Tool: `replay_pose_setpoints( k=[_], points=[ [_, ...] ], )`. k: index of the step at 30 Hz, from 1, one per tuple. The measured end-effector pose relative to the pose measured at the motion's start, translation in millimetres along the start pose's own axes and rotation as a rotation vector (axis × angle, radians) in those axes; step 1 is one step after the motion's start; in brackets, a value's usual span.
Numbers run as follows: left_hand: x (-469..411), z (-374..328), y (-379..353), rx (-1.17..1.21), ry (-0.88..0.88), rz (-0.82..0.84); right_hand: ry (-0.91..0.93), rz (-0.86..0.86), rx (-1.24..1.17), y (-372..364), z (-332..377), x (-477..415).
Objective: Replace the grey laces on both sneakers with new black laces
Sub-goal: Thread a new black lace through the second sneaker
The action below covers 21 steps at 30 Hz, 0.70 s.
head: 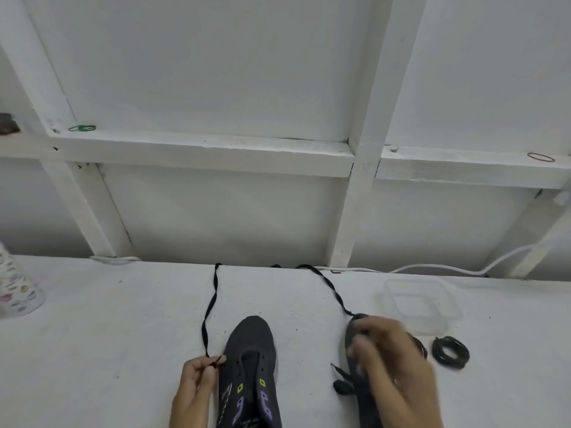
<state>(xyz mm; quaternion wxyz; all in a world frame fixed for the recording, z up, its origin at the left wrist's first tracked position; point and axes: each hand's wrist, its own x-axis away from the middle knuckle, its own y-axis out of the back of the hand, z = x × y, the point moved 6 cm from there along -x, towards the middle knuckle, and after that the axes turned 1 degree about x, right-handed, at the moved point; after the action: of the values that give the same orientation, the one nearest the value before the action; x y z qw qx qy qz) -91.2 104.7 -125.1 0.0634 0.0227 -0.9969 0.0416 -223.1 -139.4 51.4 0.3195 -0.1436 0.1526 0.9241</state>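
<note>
no text can be read (the faint print on the unlaced sneaker (253, 338) is too blurred).

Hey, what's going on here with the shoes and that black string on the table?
A person is lacing sneakers at a white table. The left hand pinches the tip of a long black lace beside the middle sneaker, whose eyelets are empty. The lace loops out to the table's far edge and back toward the right hand, which is blurred over a second sneaker; what it grips is unclear. A coiled black lace and a clear container sit to the right.
</note>
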Motion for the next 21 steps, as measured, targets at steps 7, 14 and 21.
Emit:
replay_pose_setpoints(
  k=[7, 14, 21],
  points=[
    [22, -5, -24, -0.208, 0.027, 0.065, -0.467, 0.435, -0.153, -39, -56, 23],
    [29, -13, -30, -0.283, -0.102, 0.037, -0.417, 0.294, -0.078, -33, -57, 16],
    [25, -42, -27, -0.4, -0.28, 0.146, 0.143, 0.457, 0.764, -35, -39, -24]
  ],
)
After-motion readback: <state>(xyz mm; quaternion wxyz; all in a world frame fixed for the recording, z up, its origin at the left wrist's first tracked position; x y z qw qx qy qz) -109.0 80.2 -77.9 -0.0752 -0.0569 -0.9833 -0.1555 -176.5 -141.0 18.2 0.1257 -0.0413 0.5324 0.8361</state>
